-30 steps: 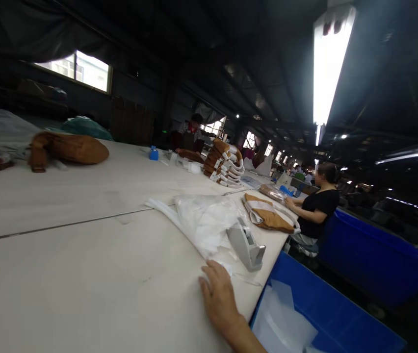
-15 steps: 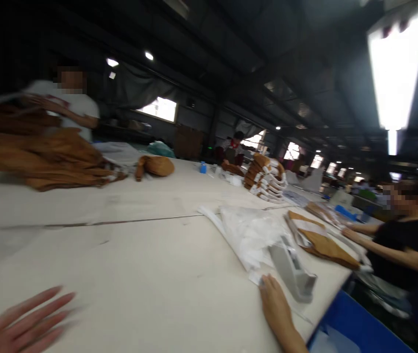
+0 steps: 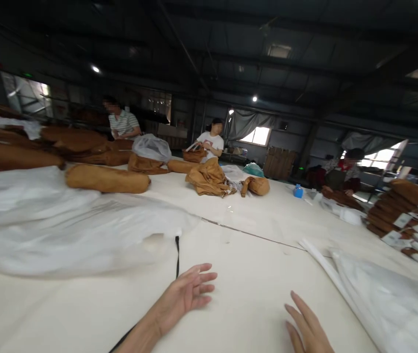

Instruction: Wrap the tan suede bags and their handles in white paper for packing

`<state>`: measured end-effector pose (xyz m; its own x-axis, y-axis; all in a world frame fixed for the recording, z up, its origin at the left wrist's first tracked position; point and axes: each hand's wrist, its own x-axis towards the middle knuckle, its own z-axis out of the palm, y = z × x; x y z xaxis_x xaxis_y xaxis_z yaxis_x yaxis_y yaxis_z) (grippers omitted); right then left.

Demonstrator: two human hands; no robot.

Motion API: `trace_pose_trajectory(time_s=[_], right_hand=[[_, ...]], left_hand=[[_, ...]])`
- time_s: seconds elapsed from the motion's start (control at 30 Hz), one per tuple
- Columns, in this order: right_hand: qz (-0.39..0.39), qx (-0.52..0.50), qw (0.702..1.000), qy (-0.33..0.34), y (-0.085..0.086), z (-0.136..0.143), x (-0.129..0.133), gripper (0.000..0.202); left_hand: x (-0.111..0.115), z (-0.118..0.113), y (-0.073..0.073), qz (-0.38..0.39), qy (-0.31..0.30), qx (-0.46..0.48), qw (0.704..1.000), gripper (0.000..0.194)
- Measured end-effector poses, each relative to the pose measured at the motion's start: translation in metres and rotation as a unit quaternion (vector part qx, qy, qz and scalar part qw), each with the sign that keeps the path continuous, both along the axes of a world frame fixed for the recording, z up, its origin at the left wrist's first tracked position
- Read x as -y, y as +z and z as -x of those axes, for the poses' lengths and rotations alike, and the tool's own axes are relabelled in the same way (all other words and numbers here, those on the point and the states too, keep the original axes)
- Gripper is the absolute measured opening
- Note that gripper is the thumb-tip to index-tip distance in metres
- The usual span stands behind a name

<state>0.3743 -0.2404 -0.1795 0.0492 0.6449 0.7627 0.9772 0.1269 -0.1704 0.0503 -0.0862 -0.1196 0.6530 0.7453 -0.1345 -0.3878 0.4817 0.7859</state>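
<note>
My left hand (image 3: 190, 289) is over the white table (image 3: 246, 274), palm turned to the right, fingers apart and holding nothing. A black cord (image 3: 177, 255) runs beside it and passes behind my wrist. Near the bottom edge, my right hand (image 3: 306, 326) has its fingers spread, with nothing in them. Clear plastic bags (image 3: 396, 294) lie to the right of that hand. A large translucent plastic sheet (image 3: 76, 235) covers the table on the left.
Brown rolled fabric (image 3: 108, 179) rests behind the sheet, with crumpled brown garments (image 3: 209, 176) farther right. A stack of folded brown garments (image 3: 407, 215) stands at the right, near a blue bottle (image 3: 298, 191). Several people are across the table.
The view has swung left, bringing the plastic sheet and black cord into sight. My right hand is now away from the plastic bags, and the tape dispenser has left the view.
</note>
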Motion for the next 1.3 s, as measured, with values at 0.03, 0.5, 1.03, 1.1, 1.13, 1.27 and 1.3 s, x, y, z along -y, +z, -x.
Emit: trace_pose_trajectory(time_s=[0.03, 0.5, 1.03, 1.1, 1.13, 1.27, 1.3], right_hand=[[0.003, 0.016, 1.0, 0.015, 0.007, 0.013, -0.019, 0.03], [0.191, -0.004, 0.981, 0.037, -0.012, 0.078, -0.106, 0.038], [0.123, -0.023, 0.992, 0.014, -0.068, 0.067, -0.137, 0.029], [0.121, -0.025, 0.992, 0.015, -0.07, 0.068, -0.138, 0.03], [0.12, -0.024, 0.992, 0.014, -0.071, 0.068, -0.138, 0.031], [0.123, -0.003, 0.992, 0.005, -0.073, 0.062, -0.14, 0.036], [0.126, 0.008, 0.992, -0.001, -0.074, 0.06, -0.14, 0.038]], left_hand=[[-0.001, 0.001, -0.001, 0.001, 0.003, 0.006, 1.0, 0.046], [-0.007, 0.005, -0.005, 0.016, 0.036, 0.01, 0.999, 0.042], [-0.005, -0.006, -0.011, -0.004, 0.052, -0.035, 0.998, 0.061], [-0.004, -0.007, -0.009, -0.008, 0.052, -0.044, 0.998, 0.06], [-0.003, -0.008, -0.009, -0.01, 0.052, -0.049, 0.997, 0.059], [-0.003, -0.01, -0.01, -0.018, 0.051, -0.055, 0.997, 0.058], [-0.004, -0.01, -0.011, -0.02, 0.049, -0.052, 0.997, 0.059]])
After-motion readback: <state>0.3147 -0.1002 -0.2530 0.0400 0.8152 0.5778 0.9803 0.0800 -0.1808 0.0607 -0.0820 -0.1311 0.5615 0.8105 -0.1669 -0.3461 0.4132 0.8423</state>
